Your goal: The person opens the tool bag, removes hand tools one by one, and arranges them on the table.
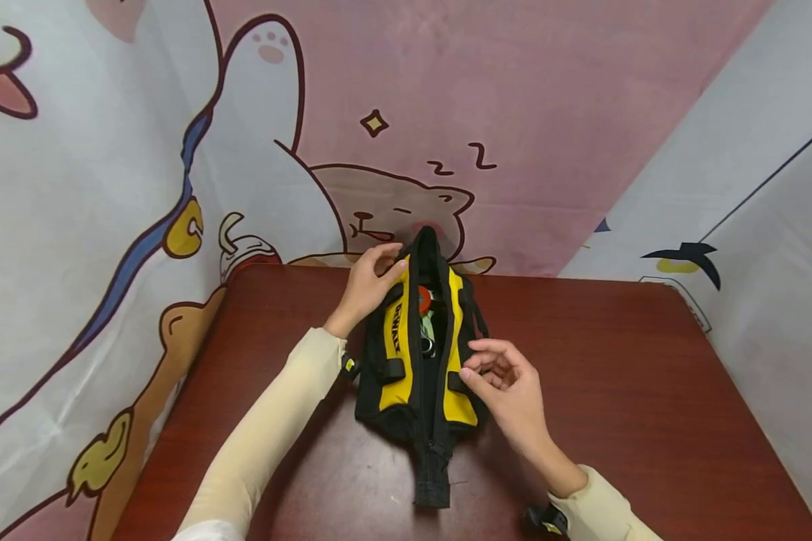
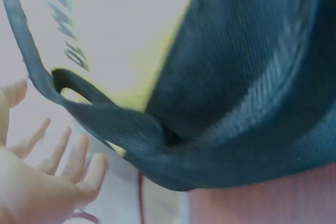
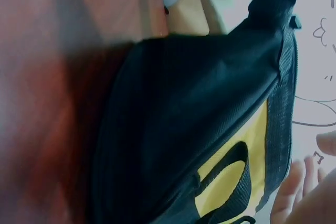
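A black and yellow tool bag [image 1: 411, 346] with "DEWALT" lettering lies lengthwise on the table, its long zipped top parted. Inside show a red-orange round thing [image 1: 424, 299], a green piece [image 1: 428, 327] and a shiny ring [image 1: 428, 346]; the rest is in shadow. My left hand [image 1: 371, 289] is at the bag's far left edge, fingers loosely bent; in the left wrist view they spread beside a black strap loop [image 2: 110, 124]. By the near right side, my right hand [image 1: 514, 394] has relaxed fingers, thumb tip overlapping the right handle loop [image 3: 244, 182]. Neither hand grips anything.
The reddish-brown table [image 1: 602, 376] extends to both sides of the bag. Behind it hangs a cartoon-printed cloth [image 1: 548, 113], close to the bag's far end. A black zipper tab end [image 1: 431, 488] sticks out toward me.
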### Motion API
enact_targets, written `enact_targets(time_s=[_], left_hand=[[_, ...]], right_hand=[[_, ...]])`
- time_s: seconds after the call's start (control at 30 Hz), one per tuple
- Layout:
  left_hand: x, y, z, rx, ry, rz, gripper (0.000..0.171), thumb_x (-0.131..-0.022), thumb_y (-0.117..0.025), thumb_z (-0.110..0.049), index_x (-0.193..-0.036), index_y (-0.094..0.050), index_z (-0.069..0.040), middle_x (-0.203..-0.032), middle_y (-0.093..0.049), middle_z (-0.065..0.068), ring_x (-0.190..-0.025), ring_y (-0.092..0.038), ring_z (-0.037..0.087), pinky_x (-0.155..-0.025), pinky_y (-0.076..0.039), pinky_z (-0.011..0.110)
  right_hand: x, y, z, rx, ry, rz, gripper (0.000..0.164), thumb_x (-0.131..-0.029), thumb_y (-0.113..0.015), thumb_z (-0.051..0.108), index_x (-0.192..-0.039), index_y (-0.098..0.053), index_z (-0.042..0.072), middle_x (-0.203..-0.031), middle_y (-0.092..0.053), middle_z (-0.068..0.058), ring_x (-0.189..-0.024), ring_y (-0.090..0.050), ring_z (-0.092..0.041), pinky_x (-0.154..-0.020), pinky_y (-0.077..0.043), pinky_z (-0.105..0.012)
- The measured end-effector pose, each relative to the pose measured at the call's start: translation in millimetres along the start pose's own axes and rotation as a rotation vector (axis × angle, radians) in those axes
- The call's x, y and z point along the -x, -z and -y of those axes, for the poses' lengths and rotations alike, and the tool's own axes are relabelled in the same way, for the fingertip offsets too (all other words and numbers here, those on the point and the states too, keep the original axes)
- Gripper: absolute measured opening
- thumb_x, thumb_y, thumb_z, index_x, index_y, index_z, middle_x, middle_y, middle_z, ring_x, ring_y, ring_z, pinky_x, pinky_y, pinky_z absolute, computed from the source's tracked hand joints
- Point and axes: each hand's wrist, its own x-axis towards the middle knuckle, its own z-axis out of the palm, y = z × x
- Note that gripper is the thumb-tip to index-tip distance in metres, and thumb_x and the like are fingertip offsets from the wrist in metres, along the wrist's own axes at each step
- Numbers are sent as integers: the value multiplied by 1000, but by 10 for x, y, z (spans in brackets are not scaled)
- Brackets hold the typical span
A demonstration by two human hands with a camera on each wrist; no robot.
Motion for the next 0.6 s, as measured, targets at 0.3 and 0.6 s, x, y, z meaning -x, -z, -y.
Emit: enact_targets(time_s=[0.3, 0.6], left_hand=[[215, -55, -384, -110, -86, 114, 62, -106, -77, -29, -162, -57, -10, -156, -48, 19, -139, -53, 37, -121, -44, 55], [303, -17, -448, -232, -82, 205, 52, -104, -79, -32, -152, -69, -14, -163, -44, 21, -148, -45, 40, -121, -41, 62]], right_hand=[[-249, -218, -90, 65, -45, -85, 50, -87, -87, -9, -134, -71, -1, -112, -67, -20, -97, -66, -26, -72, -56, -21], [-237, -315, -120, 92, -91, -82, 54, -85, -89, -7, -135, -71, 2, -115, -64, -19, -100, -64, -28, -72, -56, -23]])
